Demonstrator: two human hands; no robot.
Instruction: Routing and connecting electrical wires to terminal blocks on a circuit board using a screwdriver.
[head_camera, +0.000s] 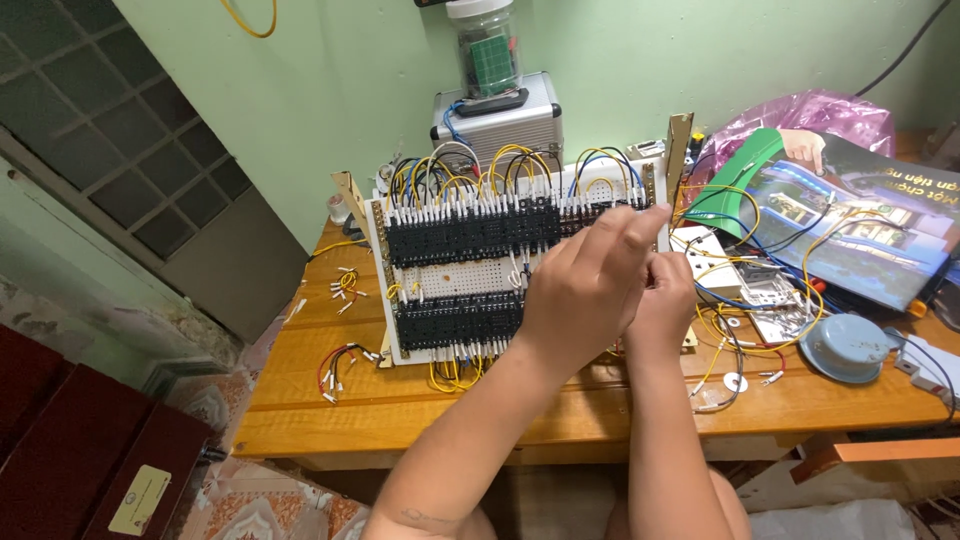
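Left hand: the left hand (585, 285) is raised in front of the right part of the board, fingers curled together, the tips near the right end of the upper black row. I cannot tell if it pinches a wire.
Right hand: the right hand (665, 305) is just beside the left one, touching it, fingers bent inward. What it holds is hidden.
Board: the white wiring board (455, 275) stands tilted on the wooden table (400, 405), leaning back toward the green wall.
Black rows: two rows of black terminal blocks (465, 230) run left to right across the board; this is their long axis.
Direction: the board lies straight ahead of both hands; the left hand is nearer to the upper row, the right hand nearer to the right edge.
Wires: yellow and blue wires (510, 160) loop over the top edge of the board.
Right side: crowded with loose wires, a round grey cap (848, 345) and a glossy magazine (850, 225).
Left side: more open wood, only small bundles of short wires (340, 365).
Behind: a metal case (500, 120) stands near the board.
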